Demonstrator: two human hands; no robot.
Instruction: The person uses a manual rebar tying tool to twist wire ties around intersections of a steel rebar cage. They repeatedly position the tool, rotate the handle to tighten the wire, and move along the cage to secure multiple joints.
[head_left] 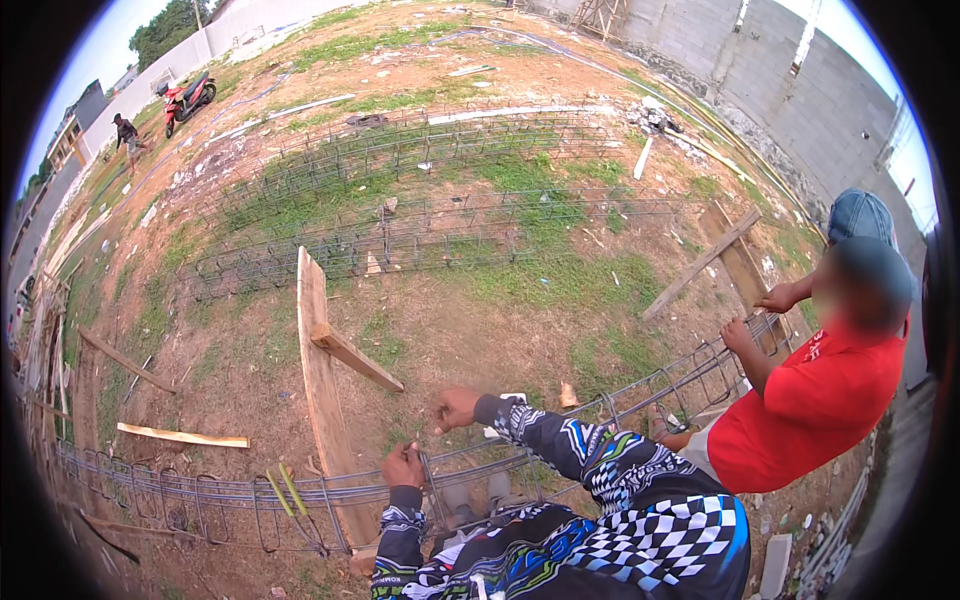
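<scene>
A long rebar cage (330,492) of straight bars and square stirrups runs across in front of me, resting on wooden supports. My left hand (403,467) is closed beside the upper corner of a stirrup (428,478); what lies between its fingers is too small to make out. Just beyond the bars, to the right, my right hand (458,408) hangs in the air with fingers curled together. Anything in it is not discernible. A tool with two yellow-green handles (286,490) leans upright in the cage to the left of my hands.
A co-worker in a red shirt (815,400) grips the cage's right end. An upright plank (325,390) with a slanted brace (355,357) stands ahead. More rebar cages (400,240) lie on the grass. Farther off are a walking person (127,138) and a red motorbike (187,103).
</scene>
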